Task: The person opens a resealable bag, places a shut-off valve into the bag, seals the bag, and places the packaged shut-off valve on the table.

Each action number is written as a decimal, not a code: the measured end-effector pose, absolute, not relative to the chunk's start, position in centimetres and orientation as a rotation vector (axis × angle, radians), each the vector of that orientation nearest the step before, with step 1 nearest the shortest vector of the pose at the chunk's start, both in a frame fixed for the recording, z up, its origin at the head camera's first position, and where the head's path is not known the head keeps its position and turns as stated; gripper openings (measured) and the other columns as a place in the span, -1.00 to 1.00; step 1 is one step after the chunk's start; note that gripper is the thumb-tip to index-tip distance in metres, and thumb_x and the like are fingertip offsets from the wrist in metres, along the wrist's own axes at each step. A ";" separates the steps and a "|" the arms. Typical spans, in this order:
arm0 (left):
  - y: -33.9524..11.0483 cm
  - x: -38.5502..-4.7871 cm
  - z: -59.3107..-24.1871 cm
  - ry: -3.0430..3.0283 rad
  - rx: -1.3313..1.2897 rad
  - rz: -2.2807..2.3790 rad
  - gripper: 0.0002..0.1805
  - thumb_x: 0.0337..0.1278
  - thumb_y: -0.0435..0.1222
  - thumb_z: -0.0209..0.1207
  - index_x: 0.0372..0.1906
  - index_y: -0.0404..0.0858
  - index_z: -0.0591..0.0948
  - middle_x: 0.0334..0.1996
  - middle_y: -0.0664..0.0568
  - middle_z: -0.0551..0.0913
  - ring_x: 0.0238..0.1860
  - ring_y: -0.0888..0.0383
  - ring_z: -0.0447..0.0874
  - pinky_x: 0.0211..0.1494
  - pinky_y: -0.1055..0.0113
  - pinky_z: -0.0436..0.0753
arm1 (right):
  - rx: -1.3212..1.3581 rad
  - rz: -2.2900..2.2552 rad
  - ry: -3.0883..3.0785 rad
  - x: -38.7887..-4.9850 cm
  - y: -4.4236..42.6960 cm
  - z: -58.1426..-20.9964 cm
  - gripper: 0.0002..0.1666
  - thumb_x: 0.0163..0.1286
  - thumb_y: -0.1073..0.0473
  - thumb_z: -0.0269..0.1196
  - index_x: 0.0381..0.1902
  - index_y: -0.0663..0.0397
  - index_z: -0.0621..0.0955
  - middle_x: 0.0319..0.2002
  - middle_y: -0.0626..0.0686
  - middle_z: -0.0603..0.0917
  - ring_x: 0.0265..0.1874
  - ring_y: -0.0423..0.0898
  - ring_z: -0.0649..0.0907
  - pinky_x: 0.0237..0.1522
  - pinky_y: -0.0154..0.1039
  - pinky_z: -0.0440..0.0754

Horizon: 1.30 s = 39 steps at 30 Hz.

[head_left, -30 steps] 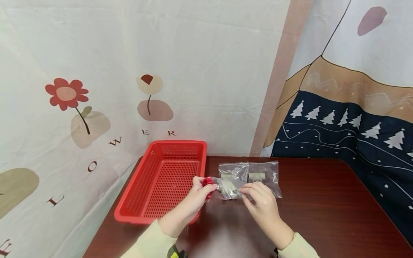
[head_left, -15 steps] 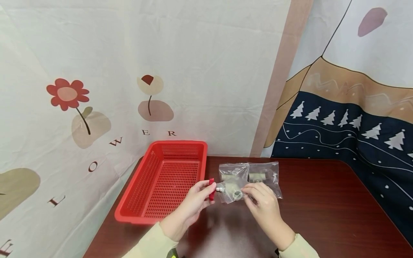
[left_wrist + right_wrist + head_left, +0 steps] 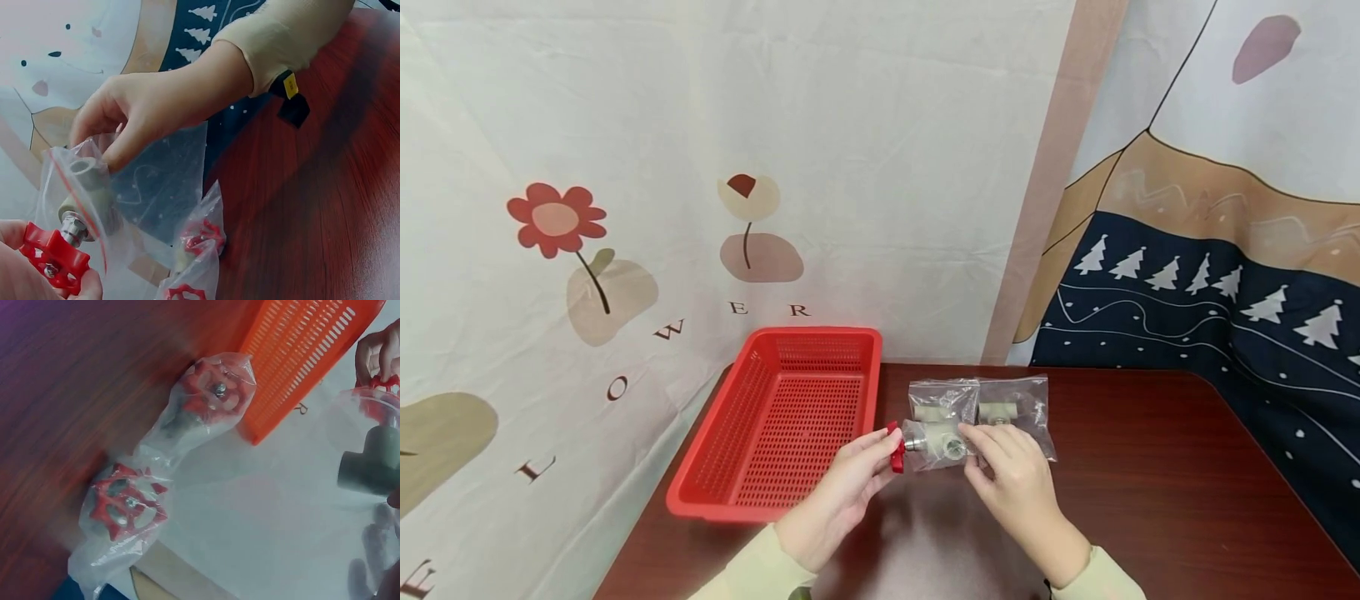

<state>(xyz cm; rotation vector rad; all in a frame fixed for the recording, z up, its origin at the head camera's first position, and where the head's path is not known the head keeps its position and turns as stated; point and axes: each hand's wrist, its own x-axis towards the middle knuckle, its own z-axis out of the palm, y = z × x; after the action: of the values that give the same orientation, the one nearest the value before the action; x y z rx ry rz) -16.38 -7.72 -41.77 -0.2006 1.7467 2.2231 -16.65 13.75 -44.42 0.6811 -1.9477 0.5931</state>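
Note:
In the head view my left hand [image 3: 850, 475] grips the red handwheel [image 3: 897, 450] of a stop valve [image 3: 936, 435]. The wheel stands outside a clear zip bag [image 3: 53, 194], while the pale grey-green valve body [image 3: 94, 200] and part of its silver stem are inside the plastic. My right hand [image 3: 1017, 467] pinches the bag at the valve body's far end; some of its fingertips are hidden in the head view. Behind the hands lie two more bagged valves, one to the left [image 3: 931, 412] and one to the right [image 3: 997, 410]. Their red wheels show in the wrist views.
A red perforated basket [image 3: 677, 500] stands left of the hands on the dark red-brown table [image 3: 1150, 467]. Printed cloth [image 3: 925, 167] hangs close behind the table and along its right side. The two bagged valves touch or nearly touch each other.
The held valve has turned so its open port faces the camera, and the red wheel shows lower beside my left fingers. My right fingers have shifted over the valve body's end.

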 end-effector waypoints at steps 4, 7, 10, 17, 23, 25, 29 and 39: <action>-7.5 -16.3 -41.7 1.772 -0.215 2.252 -0.36 0.15 -0.15 0.25 0.24 -0.45 0.40 -0.18 0.07 0.70 -0.17 0.24 0.66 0.12 0.26 0.55 | 0.701 0.547 -1.980 -16.3 13.4 -44.4 -0.55 -0.04 0.19 0.13 -0.12 0.04 0.68 -0.24 -0.02 0.70 -0.32 0.00 0.63 -0.19 -0.05 0.53; -7.4 -16.5 -41.7 1.759 -0.230 2.295 -0.40 0.13 -0.18 0.26 0.21 -0.44 0.44 -0.20 0.08 0.70 -0.22 0.26 0.67 0.02 0.34 0.60 | 0.709 0.542 -1.991 -16.1 13.3 -44.3 -0.63 0.12 0.07 0.16 -0.12 0.04 0.67 -0.20 0.00 0.71 -0.27 0.02 0.63 -0.13 -0.01 0.53; -7.3 -16.6 -41.8 1.749 -0.240 2.326 -0.42 0.12 -0.20 0.28 0.18 -0.43 0.46 -0.22 0.10 0.69 -0.25 0.29 0.66 -0.03 0.37 0.61 | 0.710 0.545 -2.007 -16.1 13.1 -44.1 -0.66 0.34 -0.06 0.12 -0.15 0.03 0.67 -0.13 0.02 0.71 -0.18 0.04 0.62 -0.07 0.01 0.51; -7.1 -16.5 -41.7 1.765 -0.256 2.333 -0.41 0.08 -0.22 0.30 0.17 -0.45 0.46 -0.21 0.08 0.68 -0.24 0.29 0.66 0.00 0.33 0.62 | 0.676 0.520 -1.961 -16.2 12.3 -43.4 -0.67 0.44 -0.04 0.06 -0.31 -0.05 0.69 -0.16 0.05 0.64 -0.19 0.07 0.55 -0.15 0.02 0.42; -6.9 -16.5 -41.8 1.759 -0.259 2.340 -0.45 0.08 -0.23 0.31 0.14 -0.42 0.50 -0.22 0.09 0.69 -0.25 0.29 0.67 -0.05 0.37 0.63 | 0.753 0.500 -1.921 -16.5 11.7 -43.0 -0.70 0.42 0.06 0.08 -0.35 -0.04 0.71 -0.30 -0.01 0.66 -0.29 0.03 0.56 -0.21 0.00 0.45; -6.8 -16.4 -41.9 1.757 -0.252 2.339 -0.47 0.08 -0.24 0.31 0.13 -0.42 0.50 -0.22 0.08 0.69 -0.25 0.29 0.67 -0.06 0.38 0.64 | 0.774 0.524 -1.912 -16.6 11.6 -43.1 -0.73 0.40 0.08 0.11 -0.36 -0.01 0.72 -0.30 -0.02 0.69 -0.27 0.03 0.59 -0.17 -0.02 0.47; -6.7 -16.5 -41.9 1.772 -0.256 2.332 -0.47 0.07 -0.23 0.32 0.12 -0.42 0.51 -0.24 0.08 0.69 -0.25 0.25 0.69 -0.07 0.36 0.65 | 0.861 0.632 -1.859 -17.0 11.7 -43.5 -0.75 0.40 0.18 0.12 -0.32 0.11 0.72 -0.26 0.03 0.72 -0.24 0.02 0.65 -0.03 -0.11 0.54; -6.6 -16.8 -42.1 1.895 -0.195 2.292 -0.49 -0.03 -0.27 0.38 0.03 -0.45 0.56 -0.25 -0.06 0.65 -0.37 0.23 0.68 -0.18 0.35 0.69 | 0.963 0.837 -1.761 -17.7 12.0 -44.2 -0.81 0.36 0.22 0.19 -0.26 0.21 0.71 -0.27 0.12 0.74 -0.25 0.00 0.71 0.27 -0.25 0.42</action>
<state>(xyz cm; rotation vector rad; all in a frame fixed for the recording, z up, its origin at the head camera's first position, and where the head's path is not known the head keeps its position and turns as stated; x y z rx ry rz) -16.81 -6.64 -42.10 -0.1949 1.8955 2.2917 -17.72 11.99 -44.21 0.9635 -1.7609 0.8372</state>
